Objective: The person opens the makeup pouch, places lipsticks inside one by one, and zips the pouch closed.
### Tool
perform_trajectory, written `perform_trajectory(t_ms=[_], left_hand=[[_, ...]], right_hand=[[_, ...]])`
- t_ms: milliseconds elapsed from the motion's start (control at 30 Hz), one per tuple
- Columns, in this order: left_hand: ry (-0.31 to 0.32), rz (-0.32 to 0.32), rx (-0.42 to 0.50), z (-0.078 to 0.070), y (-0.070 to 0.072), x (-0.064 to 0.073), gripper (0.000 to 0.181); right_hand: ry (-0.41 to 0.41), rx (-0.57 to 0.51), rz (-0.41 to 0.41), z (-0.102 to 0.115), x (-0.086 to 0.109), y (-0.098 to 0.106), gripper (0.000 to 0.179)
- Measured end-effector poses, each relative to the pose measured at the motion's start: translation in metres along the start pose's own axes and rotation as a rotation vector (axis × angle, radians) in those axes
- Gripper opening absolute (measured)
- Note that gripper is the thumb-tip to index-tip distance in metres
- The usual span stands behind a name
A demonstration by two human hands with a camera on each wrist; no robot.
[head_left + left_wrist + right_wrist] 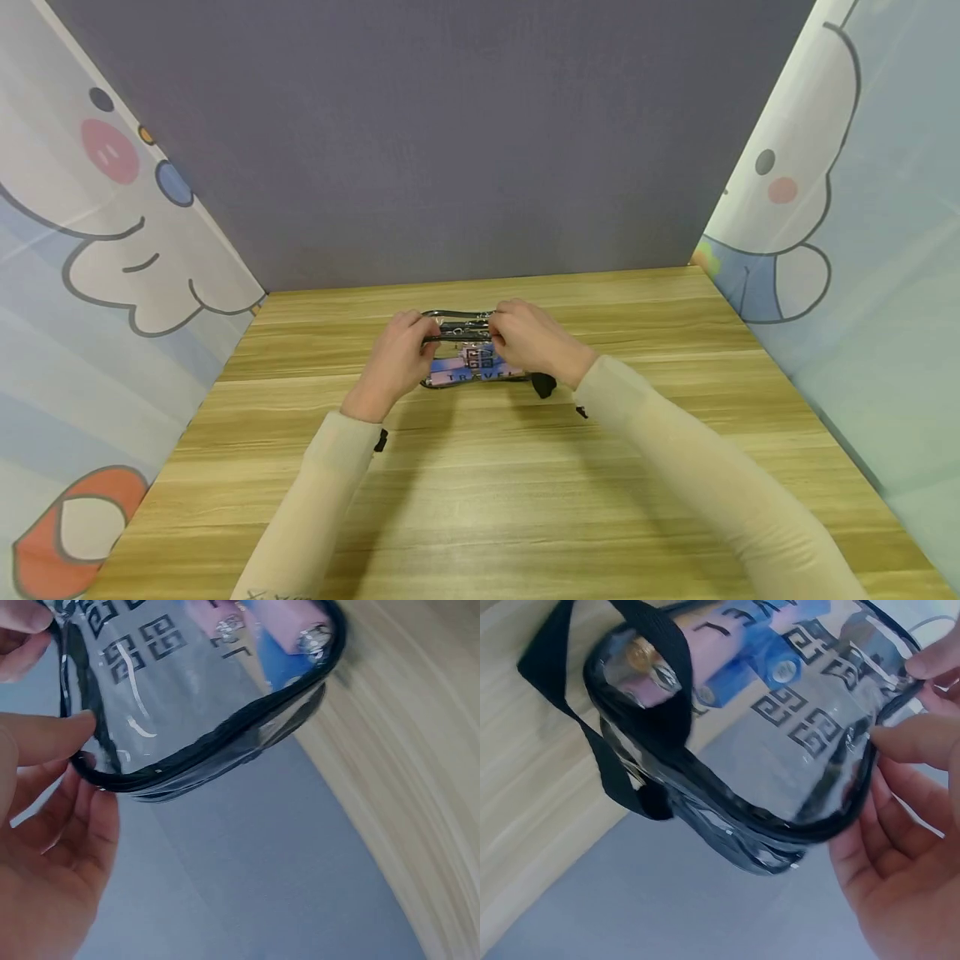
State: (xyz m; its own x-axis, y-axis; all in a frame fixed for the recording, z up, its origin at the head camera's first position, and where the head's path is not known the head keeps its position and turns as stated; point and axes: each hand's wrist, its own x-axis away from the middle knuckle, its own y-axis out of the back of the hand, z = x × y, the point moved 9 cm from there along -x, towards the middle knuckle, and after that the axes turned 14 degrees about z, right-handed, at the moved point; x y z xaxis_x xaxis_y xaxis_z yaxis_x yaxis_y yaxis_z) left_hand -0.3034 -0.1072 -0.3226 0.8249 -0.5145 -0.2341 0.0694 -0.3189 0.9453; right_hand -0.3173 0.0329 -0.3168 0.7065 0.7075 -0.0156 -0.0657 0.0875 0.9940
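A clear plastic zip pouch (pixel 459 337) with black edging and the word TRAVEL on its side stands on the table between both hands. Pink and blue tubes or boxes (pixel 727 667) lie inside it, toward the bottom. My left hand (pixel 397 354) pinches the pouch's upper left edge between thumb and fingers, as the left wrist view shows. At the upper right edge, my right hand (pixel 528 337) pinches the black rim near the zip. Whether it holds a zip pull cannot be seen. A black strap loop (pixel 551 671) hangs from the pouch's right end.
The wooden table (pixel 480 500) runs toward me from a plain grey panel (pixel 480 142) at the back. Curtains with cartoon figures (pixel 112 208) stand along the left and right sides.
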Motion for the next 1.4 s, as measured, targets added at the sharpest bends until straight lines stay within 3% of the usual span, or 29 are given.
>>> perform_trajectory(t_ms=[233, 367, 800, 1200, 1400], left_hand=[[-0.037, -0.055, -0.032, 0.001, -0.002, 0.001, 0.012], [-0.038, -0.076, -0.041, 0.001, -0.002, 0.002, 0.012], [-0.064, -0.111, -0.058, 0.002, -0.005, 0.005, 0.010], [-0.049, -0.132, -0.050, 0.000, -0.001, 0.005, 0.011], [-0.033, -0.117, -0.052, 0.001, -0.004, 0.005, 0.010]], right_hand=[[-0.080, -0.218, 0.168, -0.010, -0.017, 0.004, 0.014], [-0.104, -0.270, 0.220, -0.012, -0.030, 0.008, 0.017], [0.027, -0.183, 0.315, 0.013, -0.067, -0.005, 0.026], [0.069, -0.096, 0.319, 0.019, -0.066, -0.007, 0.021], [0.064, -0.139, 0.275, 0.015, -0.061, -0.006, 0.018]])
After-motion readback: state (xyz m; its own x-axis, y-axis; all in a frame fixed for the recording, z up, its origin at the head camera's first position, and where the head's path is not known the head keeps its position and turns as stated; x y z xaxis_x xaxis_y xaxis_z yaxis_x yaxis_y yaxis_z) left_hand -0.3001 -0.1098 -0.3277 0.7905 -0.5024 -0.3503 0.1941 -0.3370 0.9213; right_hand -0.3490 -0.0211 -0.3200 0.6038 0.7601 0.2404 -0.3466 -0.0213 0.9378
